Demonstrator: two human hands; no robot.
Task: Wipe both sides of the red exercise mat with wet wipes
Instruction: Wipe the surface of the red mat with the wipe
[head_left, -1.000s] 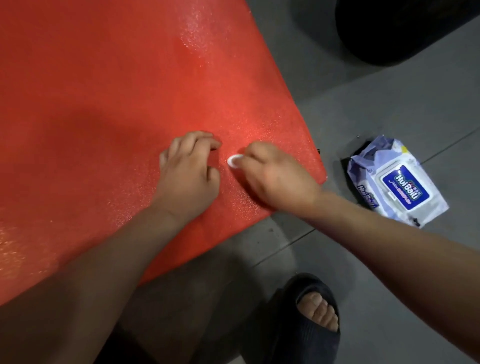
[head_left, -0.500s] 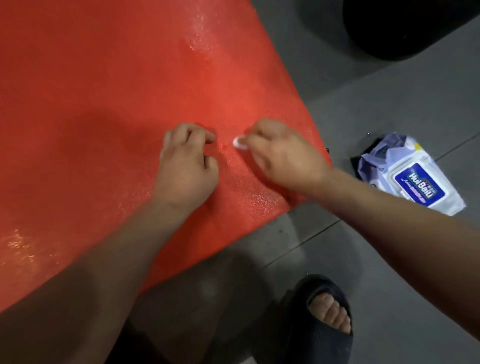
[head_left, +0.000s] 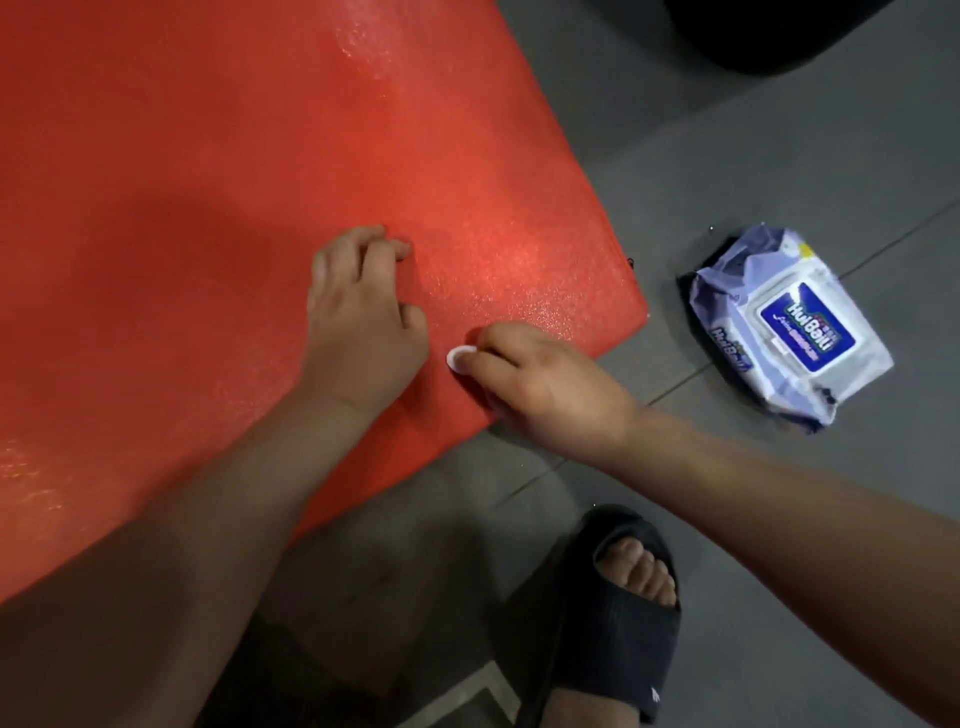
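nearest to us, a black sandal (head_left: 613, 639) is standing on the grey tiled floor (head_left: 753, 156), toes showing through its open front and its heel running out past the bottom edge; both forearms are reaching in from the lower corners, cut off by the frame; the right hand (head_left: 540, 384) is lying on the red exercise mat (head_left: 208, 182) close to its near edge, pinching a small white wet wipe (head_left: 460, 359) between thumb and forefinger and holding it against the surface; most of the wipe is hiding under the fingers, so we cannot tell how it is folded; just beside it, the left hand (head_left: 358, 317) is resting on the mat with fingers loosely bent and tips touching the surface, gripping nothing that we can make out; the mat is lying flat on the floor, filling the left of the view and running out past the left and top edges, with a wet sheen glinting in patches; to the right of its corner, apart from it, a pack of wet wipes (head_left: 789, 332) is lying on the floor, its blue label turned away and hard to read; farthest off, a dark shape (head_left: 779, 31) is being cut off by the top edge, and we cannot tell what it is.
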